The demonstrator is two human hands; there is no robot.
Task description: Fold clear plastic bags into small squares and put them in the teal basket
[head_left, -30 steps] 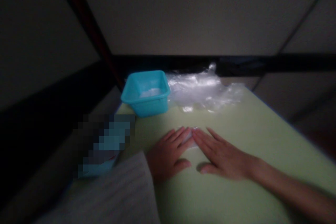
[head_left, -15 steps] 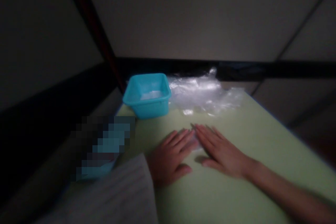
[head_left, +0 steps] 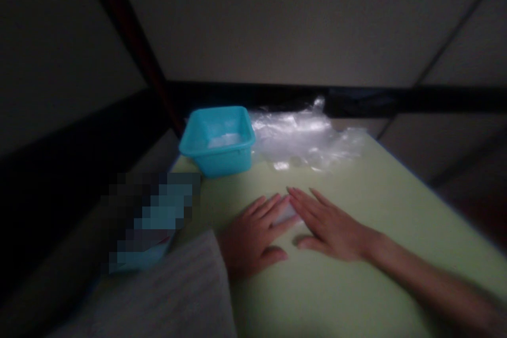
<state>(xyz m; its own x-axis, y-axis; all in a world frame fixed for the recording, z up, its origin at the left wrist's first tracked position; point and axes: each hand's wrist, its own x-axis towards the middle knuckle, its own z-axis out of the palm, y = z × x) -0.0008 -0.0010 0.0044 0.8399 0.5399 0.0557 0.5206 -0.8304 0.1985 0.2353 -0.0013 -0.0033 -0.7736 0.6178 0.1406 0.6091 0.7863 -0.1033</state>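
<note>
My left hand lies flat on the green tabletop with its fingers spread, a light sleeve at its wrist. Across from it, my right hand is also flat, fingers stretched out and angled toward the left one; the fingertips of both nearly meet. Between and partly under the fingers lies a small pale, see-through piece, perhaps plastic; its kind is unclear because the fingers cover most of it. Neither hand grips anything.
A turquoise plastic basin with something whitish inside stands at the back left of the table. Crumpled clear plastic bags lie beside it along the back edge. A blurred-out patch covers the left edge. A wall rises behind.
The whole view has shifted slightly. My right hand has slid a little leftward and its fingers are spread somewhat more; more of the pale piece shows between the hands.
</note>
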